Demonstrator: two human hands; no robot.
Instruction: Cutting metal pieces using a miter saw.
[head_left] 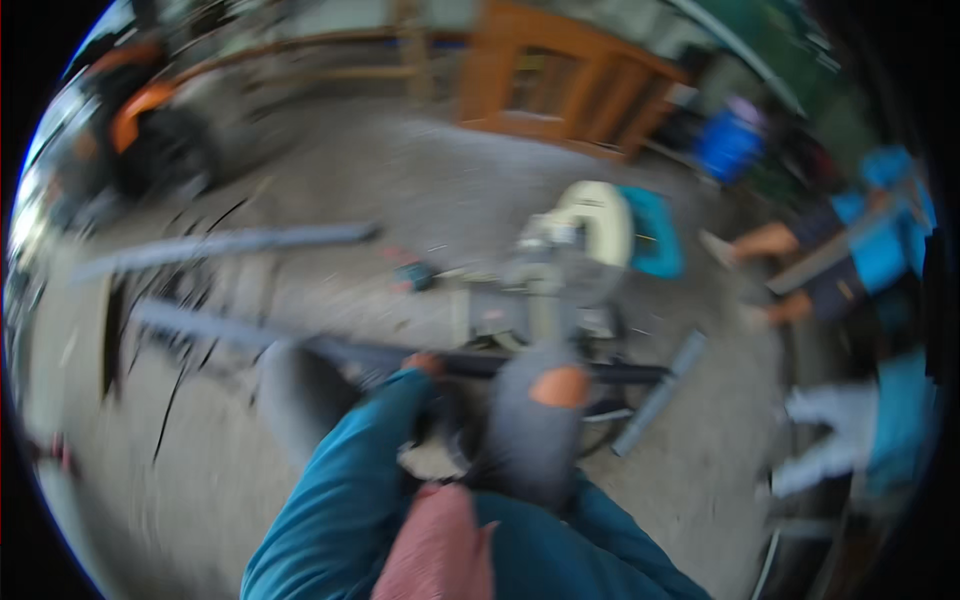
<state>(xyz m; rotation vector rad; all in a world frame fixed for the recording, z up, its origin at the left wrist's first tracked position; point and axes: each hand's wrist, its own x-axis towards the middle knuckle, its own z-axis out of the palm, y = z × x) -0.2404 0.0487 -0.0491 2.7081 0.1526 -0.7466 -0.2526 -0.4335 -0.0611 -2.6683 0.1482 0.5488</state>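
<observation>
A long dark metal tube (470,364) lies crosswise before my knees and runs left into a paler grey stretch. My left hand (425,365), at the end of a teal sleeve, is closed on this tube near its middle, though blur softens the fingers. Just beyond stands a cut-off saw with a cream guard (603,222) and a teal part (652,232) beside it. The tube passes on the near side of the saw's base. Of my right arm only the teal sleeve (635,535) shows; the hand is hidden around my right knee.
A second grey tube (250,240) lies farther left, near scattered black strips (170,415). A small power tool (413,275) rests left of the saw. Right of it lies a short grey tube (660,393). Two people in blue tops are at the right; an orange wooden panel (560,80) stands behind.
</observation>
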